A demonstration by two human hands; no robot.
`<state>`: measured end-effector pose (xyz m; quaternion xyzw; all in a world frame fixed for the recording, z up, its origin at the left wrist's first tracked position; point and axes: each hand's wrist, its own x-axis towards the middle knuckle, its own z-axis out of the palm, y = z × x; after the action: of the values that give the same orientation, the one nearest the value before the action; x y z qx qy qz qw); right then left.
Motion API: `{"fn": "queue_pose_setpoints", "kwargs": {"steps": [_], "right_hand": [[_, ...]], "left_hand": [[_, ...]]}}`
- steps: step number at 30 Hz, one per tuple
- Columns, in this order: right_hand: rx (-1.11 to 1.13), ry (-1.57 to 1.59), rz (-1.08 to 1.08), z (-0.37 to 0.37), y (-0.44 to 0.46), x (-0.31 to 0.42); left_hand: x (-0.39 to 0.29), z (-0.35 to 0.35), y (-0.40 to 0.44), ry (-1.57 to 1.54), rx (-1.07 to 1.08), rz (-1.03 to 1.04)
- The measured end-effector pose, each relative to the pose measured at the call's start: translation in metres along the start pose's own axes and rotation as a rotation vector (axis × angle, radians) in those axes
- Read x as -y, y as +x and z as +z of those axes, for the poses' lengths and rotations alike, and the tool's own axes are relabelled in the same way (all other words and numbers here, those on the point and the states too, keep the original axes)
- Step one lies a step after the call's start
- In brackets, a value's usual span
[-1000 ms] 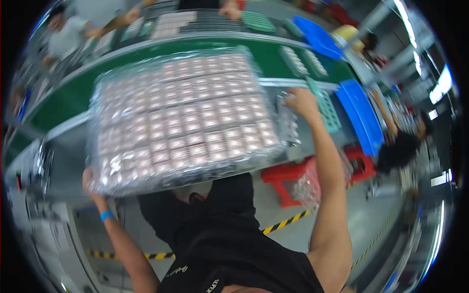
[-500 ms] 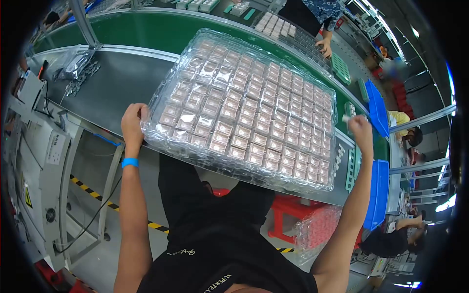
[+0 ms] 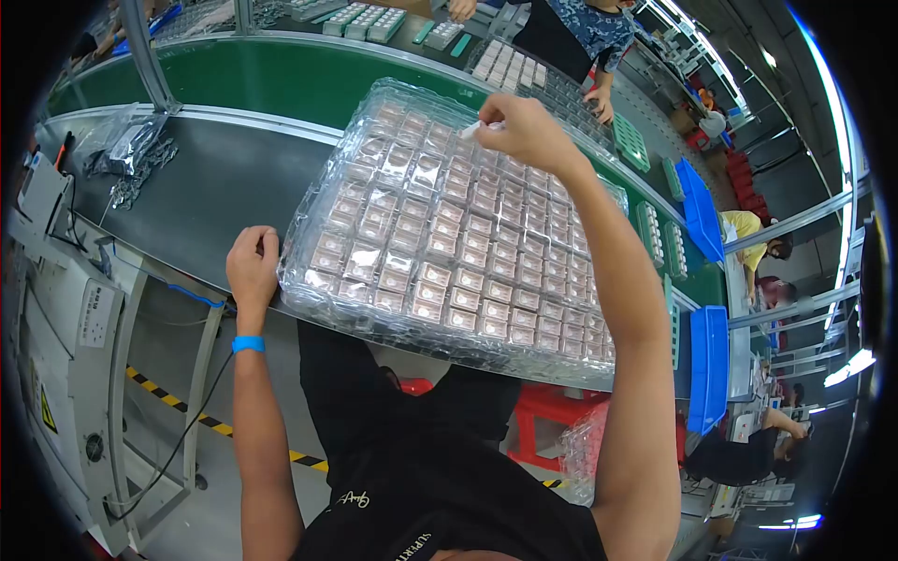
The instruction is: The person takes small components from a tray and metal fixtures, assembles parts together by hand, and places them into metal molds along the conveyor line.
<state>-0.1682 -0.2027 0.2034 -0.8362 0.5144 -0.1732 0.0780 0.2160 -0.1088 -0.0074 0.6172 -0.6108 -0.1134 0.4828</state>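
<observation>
A stack of clear plastic blister trays (image 3: 327,292) lies tilted across the bench, its pockets filled with small pinkish rectangular parts. Over the tray's far edge, my right hand (image 3: 524,133) pinches a small white piece (image 3: 470,130); its exact kind is too small to make out. My left hand (image 3: 253,269), with a blue wristband, rests at the bench's front edge close beside the tray's left side. Its fingers are curled in a loose fist, and nothing shows in them.
A green conveyor belt (image 3: 271,79) runs behind the dark bench (image 3: 220,168). Crumpled plastic bags (image 3: 131,150) lie at left. Blue bins (image 3: 708,365) and green trays (image 3: 631,142) stand at right. Across the belt, a co-worker's hand (image 3: 600,103) is near more trays. A red stool (image 3: 538,416) is below.
My right hand has swung from the right side of the bench to above the tray's far edge, carrying the white piece. My left hand has shifted slightly away from the tray's side.
</observation>
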Motion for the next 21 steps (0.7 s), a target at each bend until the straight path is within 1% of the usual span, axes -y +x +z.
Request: {"fn": "queue_pose_setpoints", "kwargs": {"steps": [1, 3, 4, 6, 7, 9, 10, 12, 13, 14, 16, 21], "right_hand": [[0.004, -0.004, -0.002, 0.003, 0.008, 0.005], [0.142, -0.317, 0.042, 0.007, 0.022, 0.014], [0.147, -0.32, 0.042, 0.01, 0.027, 0.015], [0.285, -0.532, -0.023, 0.015, 0.035, 0.016], [0.287, -0.534, -0.016, 0.021, 0.041, 0.015], [0.385, -0.581, 0.007, 0.029, 0.054, 0.011], [0.385, -0.582, 0.012, 0.025, 0.056, 0.01], [0.495, -0.284, 0.117, 0.014, 0.057, 0.006], [0.528, -0.147, 0.16, 0.014, 0.058, -0.008], [0.531, -0.151, 0.16, 0.011, 0.055, -0.013], [0.461, 0.055, 0.166, 0.008, 0.049, -0.021], [0.385, 0.206, 0.179, 0.009, 0.04, -0.047]], "left_hand": [[0.0, 0.0, 0.0, -0.004, -0.002, -0.004], [0.002, 0.0, 0.0, -0.014, 0.004, 0.001], [0.002, -0.001, 0.001, -0.017, 0.005, -0.004], [0.0, -0.001, 0.001, -0.053, 0.014, -0.032], [0.001, -0.001, 0.001, -0.057, 0.02, -0.032], [0.002, -0.001, 0.002, -0.038, 0.015, -0.023], [0.002, 0.0, 0.002, -0.041, 0.018, -0.021], [0.002, -0.001, 0.002, -0.038, 0.006, -0.008], [0.003, 0.0, 0.002, -0.042, 0.006, -0.01], [0.003, 0.0, 0.002, -0.044, 0.004, -0.014], [0.003, 0.0, 0.002, -0.047, 0.002, -0.021], [-0.001, -0.001, 0.003, -0.035, 0.01, -0.018]]}}
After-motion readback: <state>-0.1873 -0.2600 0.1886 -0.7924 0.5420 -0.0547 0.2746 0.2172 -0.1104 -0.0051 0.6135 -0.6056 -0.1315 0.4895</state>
